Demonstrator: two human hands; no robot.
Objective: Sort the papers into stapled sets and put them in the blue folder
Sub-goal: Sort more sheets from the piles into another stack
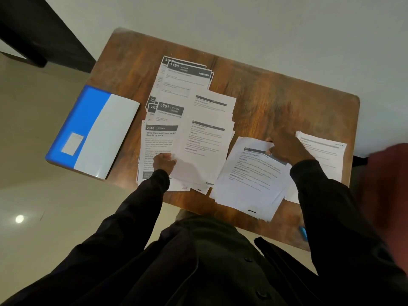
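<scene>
I see the left hand (164, 163) curled, pinching the left edge of the top sheet (198, 155) on the fanned pile (176, 85) mid-surface (276, 96). The right hand (284, 147) grips the top edge of a second stack (249, 180) just right of the pile, and a third stack (322, 149) sits partly under that arm. The folder (88, 129) lies flat left of the pile, overhanging the surface's left edge, apart from both hands; there's a small blue item (303, 233) at the near edge, can't tell what.
</scene>
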